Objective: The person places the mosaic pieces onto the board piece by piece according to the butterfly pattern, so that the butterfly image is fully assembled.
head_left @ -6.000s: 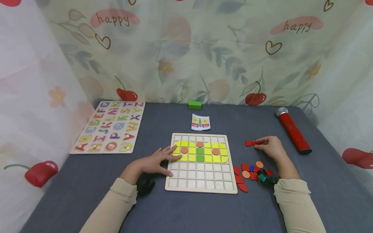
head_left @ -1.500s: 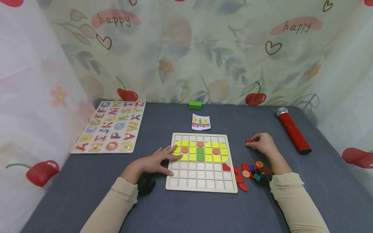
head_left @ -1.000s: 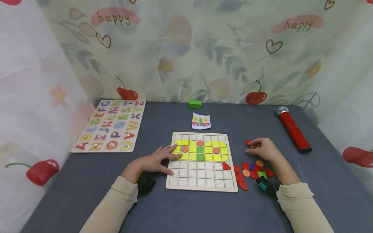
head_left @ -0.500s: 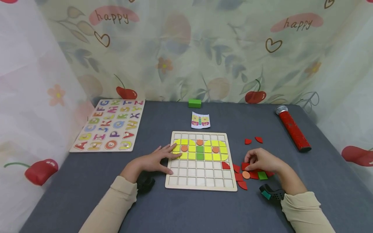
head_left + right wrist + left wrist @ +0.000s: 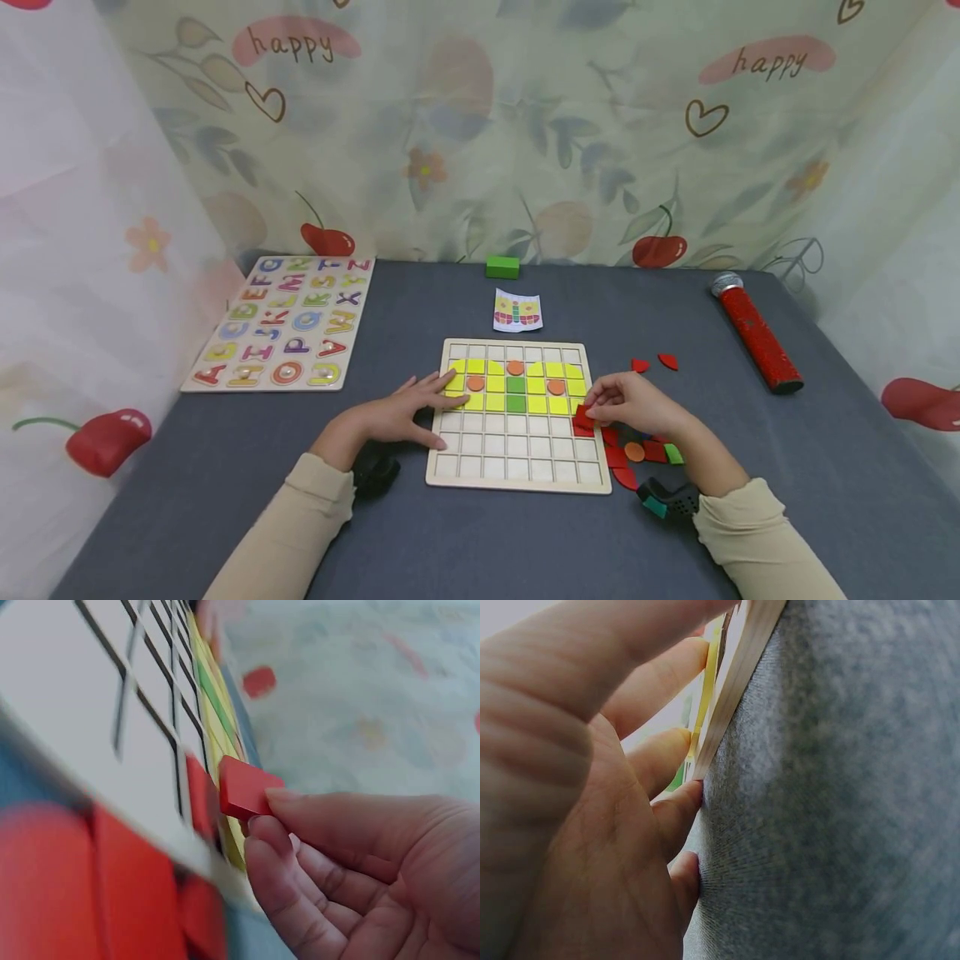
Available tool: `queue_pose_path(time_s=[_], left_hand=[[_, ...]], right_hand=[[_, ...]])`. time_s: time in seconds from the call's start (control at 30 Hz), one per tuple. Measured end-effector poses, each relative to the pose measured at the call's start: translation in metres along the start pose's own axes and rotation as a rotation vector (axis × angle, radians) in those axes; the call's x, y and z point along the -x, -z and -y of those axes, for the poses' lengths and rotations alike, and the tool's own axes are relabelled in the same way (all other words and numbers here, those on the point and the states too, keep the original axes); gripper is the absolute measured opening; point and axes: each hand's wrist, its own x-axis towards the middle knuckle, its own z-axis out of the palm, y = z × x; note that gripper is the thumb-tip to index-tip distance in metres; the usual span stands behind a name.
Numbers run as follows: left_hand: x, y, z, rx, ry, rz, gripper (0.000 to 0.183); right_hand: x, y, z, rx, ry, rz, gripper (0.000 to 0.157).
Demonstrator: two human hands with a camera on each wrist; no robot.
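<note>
My right hand [image 5: 637, 406] pinches a red square tile [image 5: 246, 787] between thumb and fingers, over the right edge of the wooden grid board [image 5: 487, 473]. Just under it, a red quarter-round tile [image 5: 199, 796] lies in a cell of the board. My left hand [image 5: 401, 414] rests with spread, straight fingers on the board's left edge, fingertips on the yellow tiles [image 5: 475, 402]. Yellow, green and orange pieces fill cells in the upper rows. A small picture card [image 5: 517, 312] of a butterfly lies behind the board.
Loose red tiles [image 5: 616, 457], an orange disc [image 5: 634, 451] and a green piece [image 5: 674, 454] lie right of the board. Two red quarter-rounds [image 5: 667, 361] sit farther back. A letter puzzle [image 5: 352, 333], a green block [image 5: 502, 267] and a red microphone [image 5: 757, 335] stand around.
A red quarter-round has been put on the board. My right hand has picked a red square from the loose pile and moved left over the board. The left hand has stayed put.
</note>
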Motion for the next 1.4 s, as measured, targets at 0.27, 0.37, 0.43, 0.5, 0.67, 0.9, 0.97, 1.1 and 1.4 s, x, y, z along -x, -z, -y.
queue_pose_path(time_s=[0.27, 0.37, 0.43, 0.5, 0.67, 0.9, 0.97, 1.1, 1.4], left_hand=[[0.001, 0.001, -0.002, 0.000, -0.005, -0.002, 0.074], [0.001, 0.000, -0.002, -0.002, -0.003, -0.001, 0.074], [0.001, 0.000, -0.001, 0.001, -0.004, -0.001, 0.074], [0.001, 0.000, -0.001, 0.005, -0.006, -0.002, 0.074], [0.001, 0.000, -0.001, 0.008, -0.016, -0.002, 0.074], [0.001, 0.000, -0.002, 0.008, 0.001, 0.005, 0.075], [0.000, 0.000, -0.002, 0.007, 0.000, 0.005, 0.075], [0.000, 0.000, -0.003, 0.005, -0.004, 0.005, 0.074], [0.000, 0.000, -0.001, 0.008, -0.001, 0.007, 0.075]], right_hand=[[-0.013, -0.023, 0.008, 0.053, 0.076, 0.017, 0.018], [-0.015, -0.025, 0.009, 0.090, 0.082, 0.013, 0.017], [-0.015, -0.025, 0.008, 0.106, 0.081, 0.009, 0.017], [-0.015, -0.024, 0.008, 0.118, 0.085, 0.007, 0.016], [-0.014, -0.025, 0.008, 0.149, 0.099, -0.010, 0.014], [-0.014, -0.029, 0.010, 0.198, 0.100, -0.066, 0.011], [-0.013, -0.028, 0.009, 0.197, 0.084, -0.073, 0.013], [-0.008, -0.025, 0.006, 0.188, 0.076, -0.101, 0.018], [0.015, -0.011, 0.000, 0.159, 0.005, -0.148, 0.021]])
